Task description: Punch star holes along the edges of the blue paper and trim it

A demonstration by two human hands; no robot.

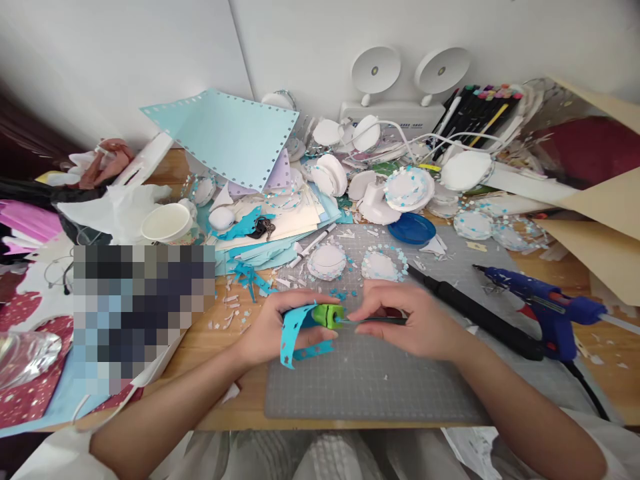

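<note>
My left hand (pixel 280 327) is wrapped round a small green paper punch (pixel 329 315). A bright blue paper strip (pixel 295 337) with star-shaped holes hangs from it beside my fingers. Between thumb and forefinger, my right hand (pixel 405 320) pinches a thin dark tool (pixel 383 321), which looks like tweezers, its tip close to the punch's right end. Small blue star cut-outs (pixel 343 293) lie just beyond the punch. Two white paper rounds edged with stars, a left one (pixel 327 260) and a right one (pixel 384 263), sit on the grey cutting mat (pixel 370 387).
A blue glue gun (pixel 543 300) and a long black tool (pixel 475 317) lie to the right. Behind are a blue lid (pixel 411 228), more star-edged rounds, and a pale blue punched sheet (pixel 225 137). A paper cup (pixel 166 223) stands left, above a blurred-out patch (pixel 143 313).
</note>
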